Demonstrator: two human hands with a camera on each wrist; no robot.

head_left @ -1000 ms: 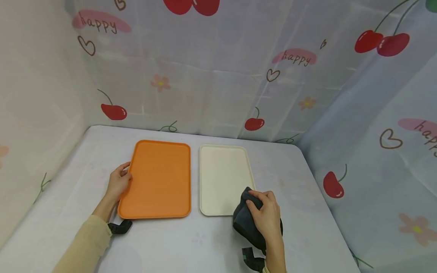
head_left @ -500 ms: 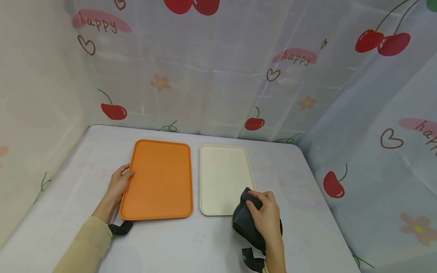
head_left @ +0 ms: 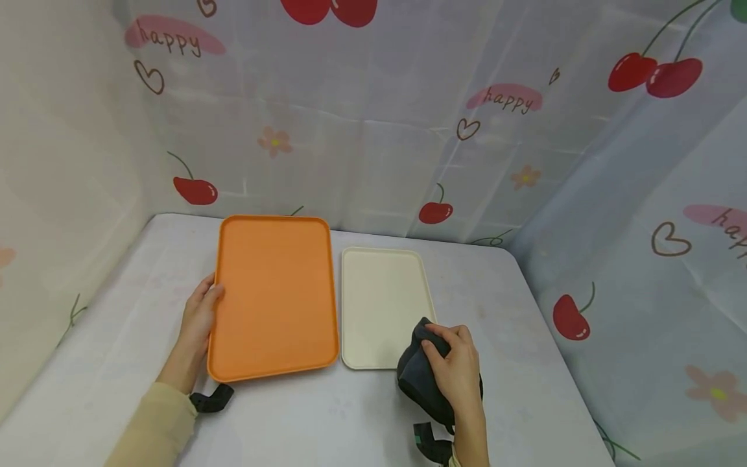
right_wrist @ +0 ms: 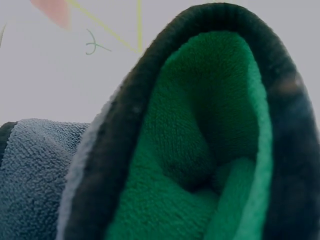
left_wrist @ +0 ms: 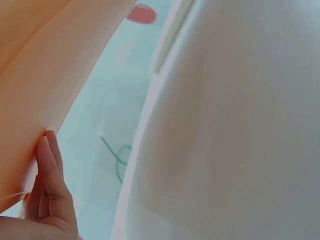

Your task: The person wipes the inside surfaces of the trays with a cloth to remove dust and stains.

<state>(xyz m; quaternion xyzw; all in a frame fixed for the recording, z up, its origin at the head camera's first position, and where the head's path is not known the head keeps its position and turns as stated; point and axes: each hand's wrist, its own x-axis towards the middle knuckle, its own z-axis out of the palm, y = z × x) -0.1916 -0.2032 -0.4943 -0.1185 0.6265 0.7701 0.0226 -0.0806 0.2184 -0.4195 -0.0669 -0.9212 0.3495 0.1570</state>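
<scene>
I've got the left hand [head_left: 198, 316] gripping the left edge of a flat, shallow-rimmed orange rectangular tray [head_left: 274, 298], which is tilted, its far edge up off the white-covered table [head_left: 315, 421]. Just right of it, a smaller cream rectangular tray [head_left: 385, 305] lies flat on the table. My right hand [head_left: 458, 370] is pinching a bunched dark grey fuzzy cloth [head_left: 428, 383] at the cream tray's near right corner, can't tell if they touch. Right wrist cam gives me the cloth's fluffy green inside [right_wrist: 175, 150].
</scene>
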